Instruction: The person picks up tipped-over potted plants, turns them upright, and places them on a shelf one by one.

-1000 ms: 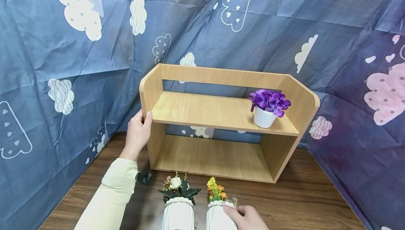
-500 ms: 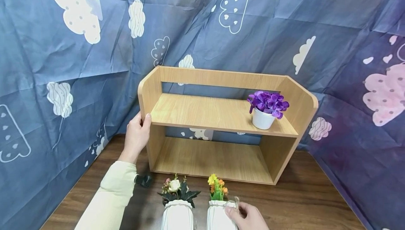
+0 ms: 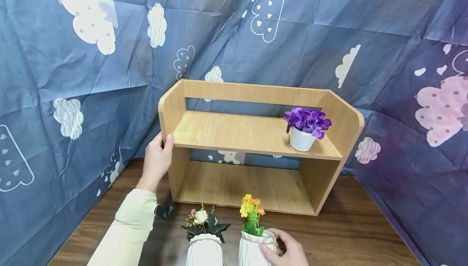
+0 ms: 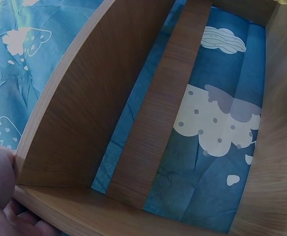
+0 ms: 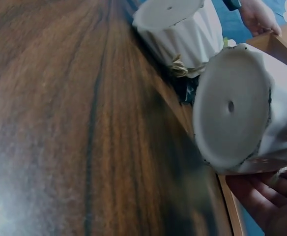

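My left hand (image 3: 158, 158) grips the left side panel of a two-tier wooden desk shelf (image 3: 226, 130), thumb at the front edge. In the left wrist view that hand (image 4: 8, 196) is partly cut off at the panel. At the lower edge of the head view, my right hand (image 3: 287, 249) holds a white ribbed flower vase (image 3: 252, 249) with yellow and orange flowers (image 3: 251, 211), twine round its neck. The right wrist view shows the vase's round base (image 5: 232, 108), with fingers (image 5: 266, 196) around its side.
Left of the held vase is another white vase (image 3: 204, 251) with a pale rose and dark leaves; its base faces the right wrist camera. A purple-flowered pot (image 3: 302, 138) stands on the upper shelf's right. A small black object (image 3: 165, 212) is by my left sleeve. Patterned blue cloth (image 3: 234, 22) hangs behind.
The vase with yellow and orange flowers has tilted and its flowers have risen in the head view, my right hand holding it. My left hand stays on the shelf. The head view has shifted slightly.
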A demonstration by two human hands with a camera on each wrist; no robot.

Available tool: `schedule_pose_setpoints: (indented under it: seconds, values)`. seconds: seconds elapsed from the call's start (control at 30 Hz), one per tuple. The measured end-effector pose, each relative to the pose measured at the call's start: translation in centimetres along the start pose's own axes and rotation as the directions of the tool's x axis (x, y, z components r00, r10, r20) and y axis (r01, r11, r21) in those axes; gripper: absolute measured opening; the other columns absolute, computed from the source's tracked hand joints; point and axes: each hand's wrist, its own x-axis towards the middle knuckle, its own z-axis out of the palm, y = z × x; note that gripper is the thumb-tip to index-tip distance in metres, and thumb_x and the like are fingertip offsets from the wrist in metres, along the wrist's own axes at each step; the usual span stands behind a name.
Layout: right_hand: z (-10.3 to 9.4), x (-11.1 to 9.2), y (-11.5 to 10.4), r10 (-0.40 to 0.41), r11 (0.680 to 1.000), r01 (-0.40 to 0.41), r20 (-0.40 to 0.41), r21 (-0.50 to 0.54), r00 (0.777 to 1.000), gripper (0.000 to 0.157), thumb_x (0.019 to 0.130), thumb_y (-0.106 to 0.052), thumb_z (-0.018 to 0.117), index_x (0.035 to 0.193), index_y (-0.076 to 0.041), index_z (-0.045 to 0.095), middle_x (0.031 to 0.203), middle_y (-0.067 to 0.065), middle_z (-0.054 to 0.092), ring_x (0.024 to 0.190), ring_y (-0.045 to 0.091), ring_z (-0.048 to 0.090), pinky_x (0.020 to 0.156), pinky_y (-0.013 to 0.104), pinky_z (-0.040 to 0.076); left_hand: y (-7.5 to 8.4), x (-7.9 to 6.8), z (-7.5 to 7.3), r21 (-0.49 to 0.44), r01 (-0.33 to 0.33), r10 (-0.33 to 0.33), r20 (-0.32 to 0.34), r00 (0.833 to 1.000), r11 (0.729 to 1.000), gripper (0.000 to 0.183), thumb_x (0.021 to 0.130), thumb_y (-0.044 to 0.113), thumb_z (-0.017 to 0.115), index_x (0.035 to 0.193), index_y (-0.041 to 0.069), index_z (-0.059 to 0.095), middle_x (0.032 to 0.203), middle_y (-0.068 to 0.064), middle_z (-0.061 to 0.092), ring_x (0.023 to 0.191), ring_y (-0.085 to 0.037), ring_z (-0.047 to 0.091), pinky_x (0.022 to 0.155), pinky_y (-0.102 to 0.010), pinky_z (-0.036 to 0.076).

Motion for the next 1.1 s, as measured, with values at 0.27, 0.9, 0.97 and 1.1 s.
schedule_pose_setpoints:
  seconds: [0.27,0.9,0.97,1.1]
  values:
    - [0.6,-0.3,0.1,-0.082,0.996,0.083,-0.075,0.017,0.994,0.045,0.077,-0.015,0.091,0.118,-0.005,0.075,0.091,-0.007,0.070,0.078,-0.004,0.062,0.070,0.022,0.055,0.0,0.0,0.0,0.010,0.001,-0.001,-0.002,1.000,1.000,0.039,0.113,0.030,0.048,0.135,0.003,0.067,0.133,-0.025,0.072,0.113,-0.036,0.065,0.096,-0.051,0.051]
    - [1.5,-0.5,2.2,-0.356,0.929,0.355,-0.011,0.105,0.935,0.067,0.066,-0.001,0.098,0.125,-0.003,0.067,0.116,-0.002,0.071,0.103,-0.003,0.067,0.082,0.023,0.061,0.0,0.0,0.1,0.010,-0.009,0.009,-0.016,1.000,1.000,0.039,0.113,0.028,0.049,0.135,0.002,0.068,0.132,-0.026,0.072,0.112,-0.038,0.066,0.097,-0.053,0.051]
    - [1.3,-0.5,2.6,-0.399,0.911,0.395,0.007,0.113,0.917,0.071,0.066,-0.002,0.100,0.128,-0.003,0.065,0.121,-0.003,0.070,0.108,-0.003,0.066,0.087,0.022,0.060,0.0,0.0,0.1,0.007,-0.009,0.009,-0.018,1.000,1.000,0.039,0.113,0.028,0.049,0.135,0.002,0.068,0.132,-0.026,0.072,0.112,-0.038,0.066,0.097,-0.053,0.051]
    - [0.8,-0.4,3.3,-0.456,0.881,0.440,0.062,0.175,0.888,0.074,0.066,0.003,0.097,0.131,0.000,0.062,0.130,-0.012,0.066,0.118,-0.004,0.064,0.094,0.019,0.057,-0.1,0.0,0.0,0.003,-0.010,0.010,-0.015,1.000,1.000,0.039,0.113,0.028,0.049,0.135,0.003,0.068,0.133,-0.025,0.072,0.112,-0.036,0.066,0.097,-0.052,0.051]
